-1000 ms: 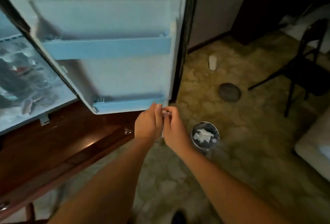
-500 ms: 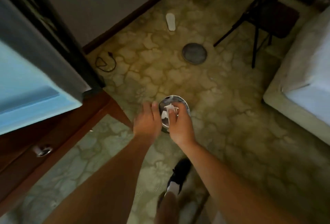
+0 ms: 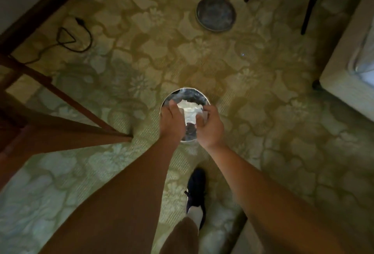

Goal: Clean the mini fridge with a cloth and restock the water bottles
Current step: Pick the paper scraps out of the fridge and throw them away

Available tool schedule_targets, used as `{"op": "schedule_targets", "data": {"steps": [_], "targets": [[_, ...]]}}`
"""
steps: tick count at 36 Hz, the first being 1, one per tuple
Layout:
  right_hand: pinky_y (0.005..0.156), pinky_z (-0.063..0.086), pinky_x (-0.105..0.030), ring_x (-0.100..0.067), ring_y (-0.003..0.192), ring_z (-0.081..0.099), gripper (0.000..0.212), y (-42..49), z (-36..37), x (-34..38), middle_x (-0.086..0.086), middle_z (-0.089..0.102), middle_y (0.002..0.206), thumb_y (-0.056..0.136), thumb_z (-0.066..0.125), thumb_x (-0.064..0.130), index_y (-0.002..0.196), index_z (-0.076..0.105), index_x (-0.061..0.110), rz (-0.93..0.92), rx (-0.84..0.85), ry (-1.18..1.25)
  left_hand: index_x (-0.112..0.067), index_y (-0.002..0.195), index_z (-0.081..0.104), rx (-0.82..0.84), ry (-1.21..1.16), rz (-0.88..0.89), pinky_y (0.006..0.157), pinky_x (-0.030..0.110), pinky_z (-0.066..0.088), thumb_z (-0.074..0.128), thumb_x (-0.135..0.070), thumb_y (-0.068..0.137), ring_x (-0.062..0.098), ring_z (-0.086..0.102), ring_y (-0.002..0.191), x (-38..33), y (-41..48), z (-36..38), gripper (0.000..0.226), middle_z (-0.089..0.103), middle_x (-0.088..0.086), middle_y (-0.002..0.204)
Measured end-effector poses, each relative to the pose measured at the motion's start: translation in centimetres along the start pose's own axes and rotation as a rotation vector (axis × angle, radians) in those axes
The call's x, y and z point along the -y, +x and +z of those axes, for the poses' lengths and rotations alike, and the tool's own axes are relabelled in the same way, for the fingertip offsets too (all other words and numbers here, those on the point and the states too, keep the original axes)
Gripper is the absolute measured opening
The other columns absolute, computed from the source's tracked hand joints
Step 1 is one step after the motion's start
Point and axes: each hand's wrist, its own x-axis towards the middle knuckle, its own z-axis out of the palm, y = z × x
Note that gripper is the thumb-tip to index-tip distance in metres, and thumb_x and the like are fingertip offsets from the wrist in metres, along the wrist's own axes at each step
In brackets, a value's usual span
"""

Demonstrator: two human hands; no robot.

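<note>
Right over the round, shiny metal bin (image 3: 187, 89), a crumpled white wad (image 3: 190, 116) is pinched between the left hand (image 3: 172, 121) and the right hand (image 3: 210, 127), which hide the bin's near rim. Beyond the bin lies a flat, dark round lid (image 3: 216, 13); far left of the bin, a looped black cable (image 3: 75, 37) on flower-patterned carpet (image 3: 263, 112)

Two hands (image 3: 172, 121) (image 3: 211, 130), one bin (image 3: 188, 89), perhaps one tissue (image 3: 190, 119)
</note>
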Motion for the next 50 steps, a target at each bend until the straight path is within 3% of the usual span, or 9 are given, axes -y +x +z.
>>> {"op": "schedule_targets", "data": {"steps": [3, 7, 10, 18, 21, 28, 34, 40, 50], "targets": [[0.087, 0.049, -0.031, -0.02, 0.107, 0.064, 0.038, 1.3, 0.6, -0.4, -0.002, 0.065, 0.121, 0.101, 0.058, 0.021, 0.137, 0.049, 0.016, 0.052, 0.02, 0.038, -0.003, 0.146, 0.044, 0.084, -0.055, -0.015, 0.106, 0.032, 0.036, 0.028, -0.042, 0.11, 0.03, 0.047, 0.134, 1.0, 1.0, 0.8, 0.055, 0.048, 0.016, 0.149], [0.103, 0.049, -0.038, -0.021, 0.123, 0.059, 0.047, 1.0, 0.5, -0.2, -0.004, 0.061, 0.135, 0.101, 0.053, 0.012, 0.146, 0.043, 0.016, 0.061, 0.05, -0.007, -0.009, 0.147, 0.044, 0.118, 0.031, 0.103, 0.096, 0.027, 0.034, 0.021, -0.041, 0.111, 0.029, 0.05, 0.13, 1.8, -0.1, 0.2, 0.053, 0.053, 0.013, 0.143], [0.098, 0.048, -0.032, -0.022, 0.122, 0.059, 0.048, -1.0, 0.5, 1.2, -0.005, 0.061, 0.135, 0.1, 0.051, 0.008, 0.147, 0.044, 0.016, 0.017, 0.047, -0.019, -0.009, 0.133, 0.053, 0.11, 0.139, 0.232, 0.085, 0.026, 0.035, 0.023, -0.039, 0.111, 0.028, 0.057, 0.115, 1.4, -1.4, -1.8, 0.048, 0.06, 0.008, 0.124], [0.083, 0.039, -0.013, -0.013, 0.115, 0.059, 0.04, -10.9, -0.7, 7.2, -0.001, 0.063, 0.132, 0.103, 0.047, 0.014, 0.143, 0.05, 0.02, -0.063, -0.07, -0.044, -0.017, 0.121, 0.06, 0.062, 0.291, 0.529, 0.083, 0.03, 0.038, 0.023, -0.045, 0.106, 0.018, 0.056, 0.104, -0.5, -9.9, -10.0, 0.048, 0.061, 0.001, 0.114], [0.097, 0.046, -0.029, -0.024, 0.121, 0.059, 0.04, -16.1, -1.0, 10.8, -0.008, 0.062, 0.134, 0.103, 0.047, 0.012, 0.143, 0.052, 0.016, -0.093, -0.103, -0.029, -0.022, 0.115, 0.059, 0.039, 0.335, 0.61, 0.08, 0.027, 0.033, 0.023, -0.044, 0.105, 0.015, 0.054, 0.097, -1.5, -14.4, -15.1, 0.043, 0.06, -0.004, 0.105], [0.074, 0.043, -0.027, -0.02, 0.098, 0.065, 0.034, -27.9, -0.2, 17.5, -0.004, 0.069, 0.113, 0.104, 0.047, 0.016, 0.135, 0.057, 0.019, -0.203, -0.143, -0.083, -0.012, 0.115, 0.063, 0.066, 0.395, 0.753, 0.084, 0.028, 0.036, 0.028, -0.034, 0.105, 0.024, 0.059, 0.1, -2.1, -23.0, -26.0, 0.043, 0.067, 0.007, 0.108], [0.079, 0.041, -0.025, -0.026, 0.103, 0.064, 0.031, -35.9, 3.1, 23.6, -0.01, 0.067, 0.115, 0.103, 0.048, 0.023, 0.131, 0.058, 0.013, -0.234, -0.162, -0.125, -0.009, 0.113, 0.063, -0.009, 0.306, 0.837, 0.086, 0.041, 0.05, 0.026, -0.039, 0.103, 0.025, 0.061, 0.098, -2.0, -27.9, -37.0, 0.049, 0.066, 0.008, 0.105], [0.086, 0.044, -0.028, -0.018, 0.104, 0.061, 0.025, -44.2, 8.5, 31.6, -0.004, 0.065, 0.117, 0.104, 0.05, 0.031, 0.123, 0.06, 0.018, -0.316, -0.132, -0.1, -0.012, 0.118, 0.065, -0.165, 0.33, 0.879, 0.093, 0.041, 0.042, 0.027, -0.04, 0.101, 0.027, 0.063, 0.108, -1.0, -31.1, -50.4, 0.05, 0.067, 0.004, 0.117], [0.09, 0.047, -0.032, -0.016, 0.101, 0.059, 0.022, -55.1, 18.2, 44.2, 0.0, 0.062, 0.112, 0.104, 0.048, 0.036, 0.112, 0.062, 0.021, -0.588, 0.036, -0.135, -0.009, 0.111, 0.065, -0.402, 0.343, 0.88, 0.083, 0.044, 0.042, 0.029, -0.037, 0.101, 0.034, 0.062, 0.097, -0.4, -33.6, -68.9, 0.046, 0.066, 0.01, 0.107]]}}
